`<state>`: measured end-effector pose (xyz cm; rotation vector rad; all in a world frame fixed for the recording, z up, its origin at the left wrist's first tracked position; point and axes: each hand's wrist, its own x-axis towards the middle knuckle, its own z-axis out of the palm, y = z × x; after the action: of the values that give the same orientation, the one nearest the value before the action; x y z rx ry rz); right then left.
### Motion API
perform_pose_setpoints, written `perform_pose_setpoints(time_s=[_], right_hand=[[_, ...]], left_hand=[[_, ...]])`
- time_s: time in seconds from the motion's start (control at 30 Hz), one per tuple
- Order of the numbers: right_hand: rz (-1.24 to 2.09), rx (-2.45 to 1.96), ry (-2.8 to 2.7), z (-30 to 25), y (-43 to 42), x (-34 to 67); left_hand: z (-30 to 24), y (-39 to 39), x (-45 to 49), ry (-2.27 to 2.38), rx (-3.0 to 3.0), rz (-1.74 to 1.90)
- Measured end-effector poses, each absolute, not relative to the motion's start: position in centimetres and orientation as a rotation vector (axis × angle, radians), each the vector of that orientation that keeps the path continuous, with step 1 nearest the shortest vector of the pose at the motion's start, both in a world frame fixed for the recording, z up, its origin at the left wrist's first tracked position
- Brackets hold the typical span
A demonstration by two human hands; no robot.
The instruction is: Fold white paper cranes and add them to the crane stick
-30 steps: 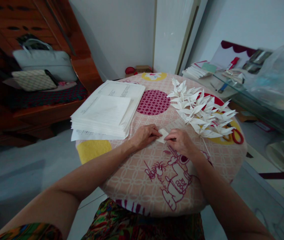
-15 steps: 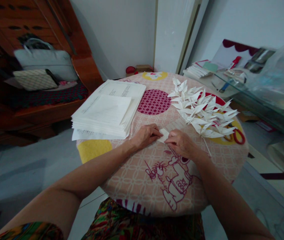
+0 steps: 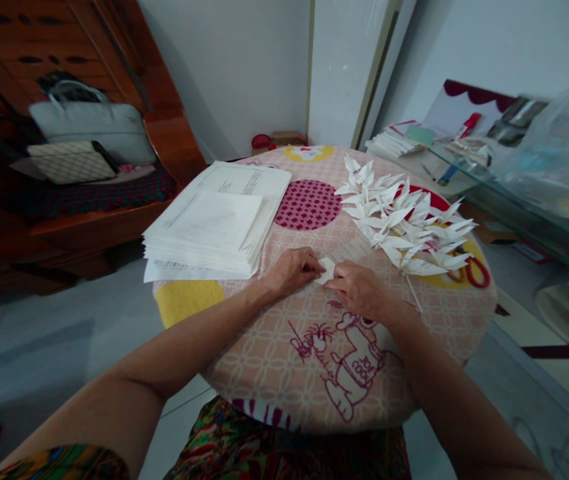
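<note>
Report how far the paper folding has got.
Done: a pile of folded paper pieces lies on the right half of the tablecloth. In hand: the left hand and right hand pinch one small paper piece against the cloth, mid-fold by the look of it. Left: a thick stack of flat sheets sits on the left side, so probably much remains.
</note>
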<state>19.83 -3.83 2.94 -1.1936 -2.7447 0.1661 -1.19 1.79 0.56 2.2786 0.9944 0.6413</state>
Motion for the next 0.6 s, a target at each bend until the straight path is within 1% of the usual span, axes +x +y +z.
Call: perform_pose_setpoints(time_s=[0.13,0.33,0.43,0.6], right_hand=[[0.254,-1.135,-2.647,2.4,-3.5,20.4],[0.383,-1.06,-2.23,1.4,-2.6,19.8],[0.422,-0.986,-2.271,0.9,-2.3,19.4],[0.391,-0.941,-2.361,0.3,-2.0,19.4]], left_hand=[[0.5,1.8,-1.3,0.996,2.281,0.64],[0.6,1.8,-1.4,1.005,2.274,0.644],[0.6,1.8,-1.3,1.025,2.286,0.644],[0.8,1.8,-1.1,1.032,2.321,0.633]])
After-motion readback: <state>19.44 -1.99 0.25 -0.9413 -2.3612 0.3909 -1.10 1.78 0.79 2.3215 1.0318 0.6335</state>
